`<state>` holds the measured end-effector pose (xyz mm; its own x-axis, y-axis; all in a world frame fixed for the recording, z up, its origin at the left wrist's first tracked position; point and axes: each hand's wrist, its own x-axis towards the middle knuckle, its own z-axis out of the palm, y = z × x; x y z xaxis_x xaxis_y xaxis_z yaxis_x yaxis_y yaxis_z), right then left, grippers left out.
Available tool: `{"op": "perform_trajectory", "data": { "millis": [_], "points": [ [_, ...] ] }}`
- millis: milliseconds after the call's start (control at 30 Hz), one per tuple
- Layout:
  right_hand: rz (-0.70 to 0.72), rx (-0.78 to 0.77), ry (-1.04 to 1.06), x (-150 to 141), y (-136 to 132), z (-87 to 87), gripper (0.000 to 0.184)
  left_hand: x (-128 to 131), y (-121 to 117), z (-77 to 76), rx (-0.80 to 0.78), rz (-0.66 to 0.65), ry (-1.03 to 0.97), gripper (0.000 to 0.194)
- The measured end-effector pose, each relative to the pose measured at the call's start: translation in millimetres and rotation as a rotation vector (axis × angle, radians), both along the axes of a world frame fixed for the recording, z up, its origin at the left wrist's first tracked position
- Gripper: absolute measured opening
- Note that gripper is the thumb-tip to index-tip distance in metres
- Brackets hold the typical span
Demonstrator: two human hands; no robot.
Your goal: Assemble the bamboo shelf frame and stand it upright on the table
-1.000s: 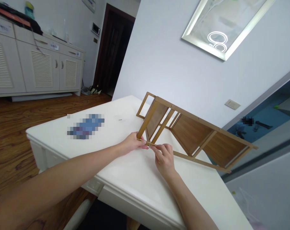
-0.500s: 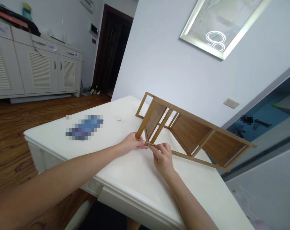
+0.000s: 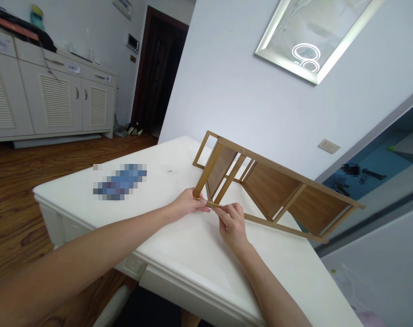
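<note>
A brown wooden shelf rack (image 3: 276,181) lies on its side on the white table (image 3: 189,254). My left hand (image 3: 188,201) is closed around its near left corner, where a crosspiece meets the lower side rail. Just to the right, my right hand (image 3: 231,222) has its thumb and forefinger pinched together against the same rail. A tiny pale spot shows at those fingertips; whatever they hold is too small and covered to make out. Beyond my left hand, a small thin metal piece (image 3: 169,171), resembling a screw, lies on the tabletop.
A blurred-out blue item (image 3: 120,182) rests on the table's left part. Behind the rack rises a white wall with a framed picture (image 3: 315,41) and a switch (image 3: 329,146). A white cabinet (image 3: 63,100) stands at the far left, near a dark doorway (image 3: 158,68).
Both hands keep their places on the rack. The shiny spot at my right fingertips shows less than before.
</note>
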<state>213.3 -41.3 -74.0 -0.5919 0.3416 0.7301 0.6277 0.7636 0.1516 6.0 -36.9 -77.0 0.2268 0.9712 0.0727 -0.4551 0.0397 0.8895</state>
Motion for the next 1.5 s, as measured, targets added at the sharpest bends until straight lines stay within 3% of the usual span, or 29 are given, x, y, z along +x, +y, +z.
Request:
{"op": "perform_trajectory", "data": {
  "millis": [467,667,900,1067,1233,1400,1500],
  "points": [
    [-0.035,-0.063,0.013,-5,-2,4.1,0.018,-1,1,-3.8,0.009,-0.008,0.007,0.042],
    [-0.025,0.108,-0.067,-6,-6,7.9,0.015,-1,0,-2.5,0.024,-0.001,0.017,0.038],
    [-0.163,0.258,-0.334,-9,-13,9.4,0.018,-1,4,-7.3,0.118,0.076,0.139,0.026],
    [-0.191,0.270,-0.327,-13,-15,6.4,0.016,0,8,-11.4,0.192,0.105,0.110,0.019],
    [-0.207,0.045,-0.133,-22,-14,-8.5,0.016,2,7,-9.8,0.180,0.084,0.073,0.021],
    [-0.215,-0.490,0.212,-32,-18,-14.1,0.013,3,5,-8.4,0.148,0.088,0.050,0.022],
    [-0.189,-0.678,0.371,-36,-20,-12.8,0.011,3,5,-8.4,0.129,0.093,0.035,0.023]
  ]
}}
